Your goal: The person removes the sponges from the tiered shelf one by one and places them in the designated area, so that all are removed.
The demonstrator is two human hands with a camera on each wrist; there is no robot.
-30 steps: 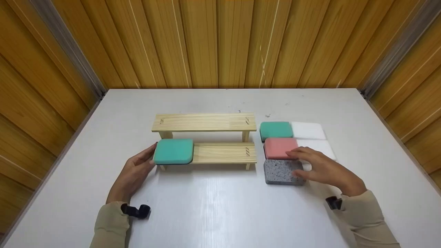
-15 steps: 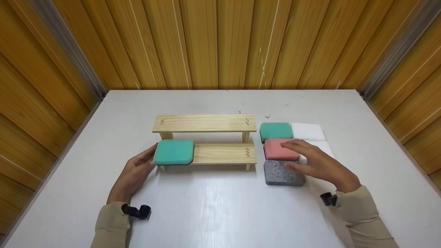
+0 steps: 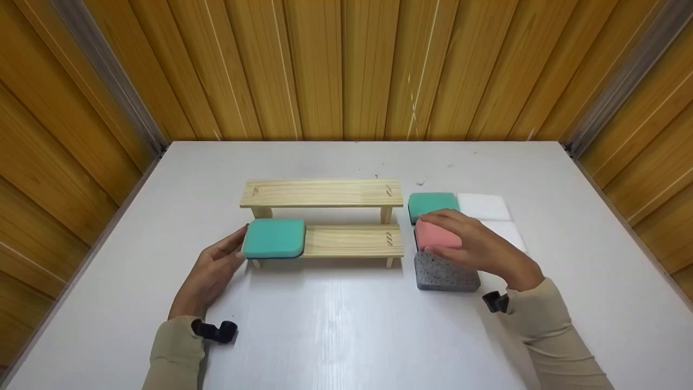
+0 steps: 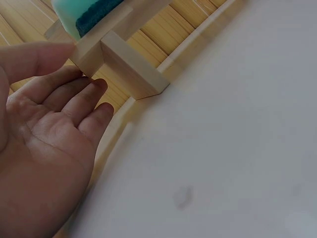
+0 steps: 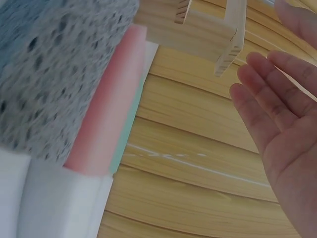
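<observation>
A teal sponge (image 3: 274,238) with a dark underside lies on the left end of the lower wooden shelf (image 3: 352,241). My left hand (image 3: 211,273) is at that end, its thumb and fingertips at the board's edge and its fingers nearly straight. In the left wrist view, the palm of the left hand (image 4: 54,124) shows nothing in it. Over the pink sponge (image 3: 437,234) hovers my right hand (image 3: 476,244), thumb and fingers spread to either side. The right wrist view shows the right hand (image 5: 290,114) with extended fingers, apart from the pink sponge (image 5: 106,109).
A grey pumice-like block (image 3: 446,273) sits in front of the pink sponge. Behind it lies a green sponge (image 3: 433,205), and white sponges (image 3: 484,206) lie to the right. The upper shelf (image 3: 322,193) stands behind the lower one. Wood-look panels (image 3: 363,70) wall the table's back.
My right hand has moved left from above the grey block and white sponges to over the pink sponge. The left hand and the teal sponge have stayed in place.
</observation>
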